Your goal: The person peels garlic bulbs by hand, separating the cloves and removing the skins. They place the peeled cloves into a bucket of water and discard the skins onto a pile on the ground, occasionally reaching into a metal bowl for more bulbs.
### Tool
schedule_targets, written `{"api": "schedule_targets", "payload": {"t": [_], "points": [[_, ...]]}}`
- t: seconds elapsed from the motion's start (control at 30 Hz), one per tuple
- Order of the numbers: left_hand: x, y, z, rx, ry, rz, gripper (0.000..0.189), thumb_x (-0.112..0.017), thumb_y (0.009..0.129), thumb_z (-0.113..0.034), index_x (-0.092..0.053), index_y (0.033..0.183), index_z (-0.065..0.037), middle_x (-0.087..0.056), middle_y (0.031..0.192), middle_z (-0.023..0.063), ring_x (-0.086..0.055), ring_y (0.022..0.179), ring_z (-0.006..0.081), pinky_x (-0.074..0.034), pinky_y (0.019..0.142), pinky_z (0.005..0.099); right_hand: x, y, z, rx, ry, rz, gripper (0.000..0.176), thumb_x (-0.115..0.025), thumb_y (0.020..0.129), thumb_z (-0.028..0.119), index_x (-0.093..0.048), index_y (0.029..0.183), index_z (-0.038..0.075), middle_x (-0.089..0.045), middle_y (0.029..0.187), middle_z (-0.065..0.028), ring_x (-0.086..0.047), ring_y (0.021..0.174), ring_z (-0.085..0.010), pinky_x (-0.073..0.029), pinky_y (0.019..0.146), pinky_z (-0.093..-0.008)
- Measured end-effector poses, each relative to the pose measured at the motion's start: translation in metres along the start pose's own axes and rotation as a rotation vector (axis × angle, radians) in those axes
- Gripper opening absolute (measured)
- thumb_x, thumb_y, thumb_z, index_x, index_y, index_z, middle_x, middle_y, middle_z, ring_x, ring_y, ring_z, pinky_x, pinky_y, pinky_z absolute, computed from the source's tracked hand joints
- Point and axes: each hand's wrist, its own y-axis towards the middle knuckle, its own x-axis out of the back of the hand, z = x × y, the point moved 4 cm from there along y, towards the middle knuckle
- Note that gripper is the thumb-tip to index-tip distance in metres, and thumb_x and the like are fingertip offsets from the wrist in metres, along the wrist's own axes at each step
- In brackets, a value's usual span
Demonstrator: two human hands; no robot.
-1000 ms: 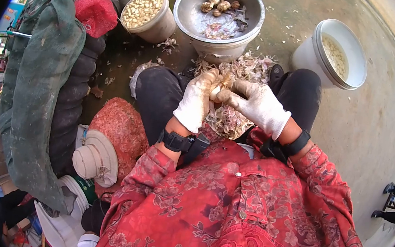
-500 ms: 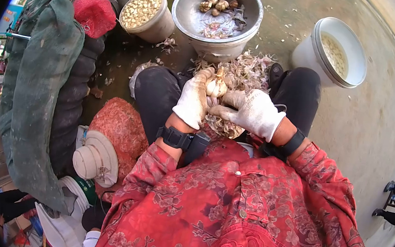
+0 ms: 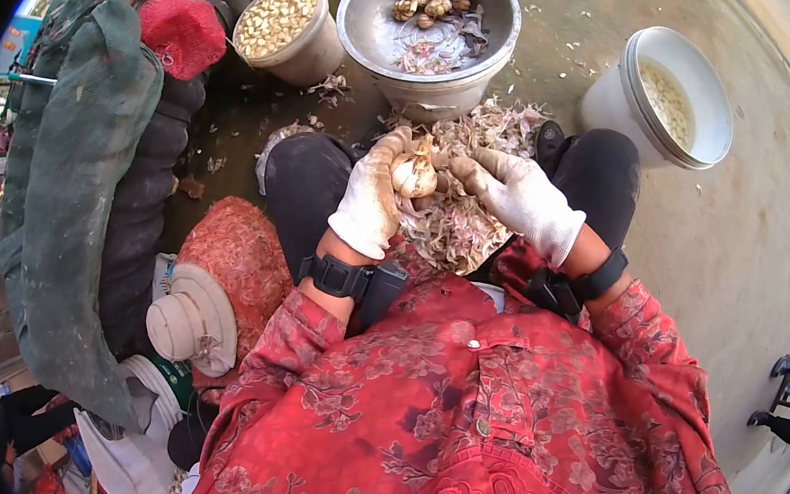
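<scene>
The left hand (image 3: 368, 205) pinches the garlic bulb (image 3: 413, 178) over the heap of garlic skins (image 3: 452, 238), while the right hand (image 3: 529, 203) curls close beside it, its grip unclear, so steady support and light peeling should avoid crushing the bulb.

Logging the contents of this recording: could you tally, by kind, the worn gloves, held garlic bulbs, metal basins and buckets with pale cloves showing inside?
Worn gloves: 2 (left glove, right glove)
Held garlic bulb: 1
Metal basin: 1
Clove buckets: 2 (full bucket, part-filled bucket)
Total: 6
</scene>
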Motion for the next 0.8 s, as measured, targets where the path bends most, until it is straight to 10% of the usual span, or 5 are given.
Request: {"api": "schedule_targets", "payload": {"t": [0.63,0.8], "points": [[-0.009,-0.01,0.014,0.135,-0.064,0.092,0.031,-0.044,0.097,-0.036,-0.056,0.095,-0.007,-0.055,0.068,0.0018,-0.046,0.047,0.0091,-0.034,0.042,0.0204,-0.004,-0.014,0.032,-0.065,0.071,0.27,0.036,-0.061,0.093,0.03,-0.063,0.115,0.001,-0.069,0.1,-0.0029,-0.06,0.093,-0.0078,-0.048,0.086,-0.0254],[-0.017,-0.011,0.008,-0.177,0.044,0.117,0.041,-0.043,0.097,-0.044,-0.055,0.1,-0.005,-0.056,0.072,0.0024,-0.048,0.056,0.0079,-0.04,0.05,0.0222,-0.009,-0.009,0.013,-0.154,0.429,0.191,0.038,-0.062,0.092,0.029,-0.061,0.119,0.001,-0.068,0.103,-0.0026,-0.06,0.094,-0.0084,-0.047,0.088,-0.0247]]}}
